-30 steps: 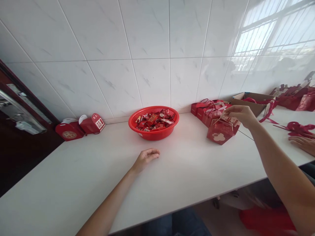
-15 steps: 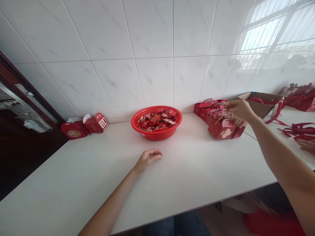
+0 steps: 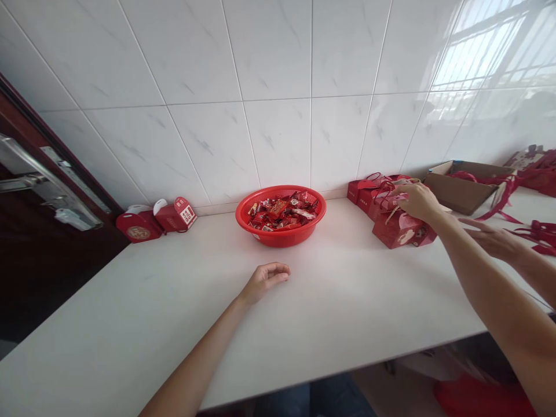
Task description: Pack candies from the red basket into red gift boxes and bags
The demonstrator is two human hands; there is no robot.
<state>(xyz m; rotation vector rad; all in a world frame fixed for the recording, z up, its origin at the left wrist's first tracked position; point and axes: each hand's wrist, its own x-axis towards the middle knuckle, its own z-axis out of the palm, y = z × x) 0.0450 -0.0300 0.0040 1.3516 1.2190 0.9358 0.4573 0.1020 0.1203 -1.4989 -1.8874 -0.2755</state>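
My left hand (image 3: pixel 266 281) rests on the white table, fingers loosely curled and thumb a little apart, with nothing visible in it. Just beyond it stands a red plastic basket (image 3: pixel 284 238) full of red-wrapped sweets (image 3: pixel 282 211). To the right, my right hand (image 3: pixel 414 200) is at the top of a cluster of red gift boxes (image 3: pixel 393 229), its fingers closed on one box's upper part. The back of that hand hides part of the box. Thin cord handles stick up from several of the boxes.
Two red boxes (image 3: pixel 176 217) stand at the left by the door (image 3: pixel 26 243). An open cardboard box (image 3: pixel 460 194) sits behind my right hand, with red ribbons (image 3: pixel 538 234) near it. Another person's hand (image 3: pixel 490 237) reaches in from the right, beyond my forearm.
My right hand has moved slightly lower over the gift boxes and now covers the pale labelled panel. The other person's hand has come left from the ribbons. My left hand stays put.
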